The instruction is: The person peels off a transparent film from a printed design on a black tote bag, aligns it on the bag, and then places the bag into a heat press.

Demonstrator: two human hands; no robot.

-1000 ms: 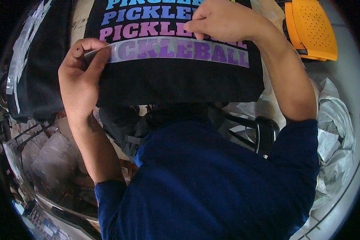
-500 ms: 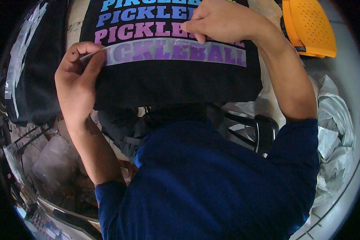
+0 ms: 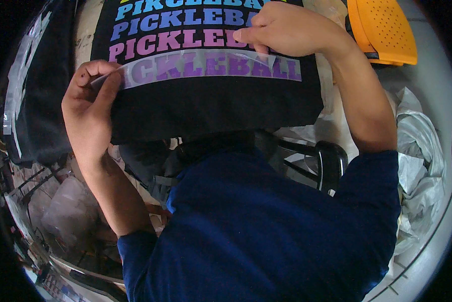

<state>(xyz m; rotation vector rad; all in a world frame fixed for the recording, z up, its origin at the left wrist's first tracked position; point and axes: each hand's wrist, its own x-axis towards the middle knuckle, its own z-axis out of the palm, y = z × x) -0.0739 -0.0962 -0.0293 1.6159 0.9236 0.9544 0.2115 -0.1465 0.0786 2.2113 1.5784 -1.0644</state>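
A black fabric panel (image 3: 213, 105) bears rows of coloured lettering, light blue, blue, pink and purple. A translucent strip (image 3: 188, 65) lies along the purple bottom row. My left hand (image 3: 85, 105) pinches the strip's left end between thumb and fingers, lifting it slightly. My right hand (image 3: 291, 30) is over the pink and blue rows at the right, with bent fingers apart, one pointing left and one down near the strip's upper edge; its thumb is not clearly visible.
Another black cloth (image 3: 42, 100) with clear strips lies at the left. A perforated yellow-orange object (image 3: 382, 30) is at the upper right. Crumpled silver-white sheeting (image 3: 414, 151) lies at the right, a black chair frame (image 3: 326, 163) below the work surface, cluttered plastic (image 3: 67, 211) at lower left.
My left hand has moved left and down with the strip's end. The printed panel appears shifted left in view. My right hand has moved slightly right and down, staying over the lettering.
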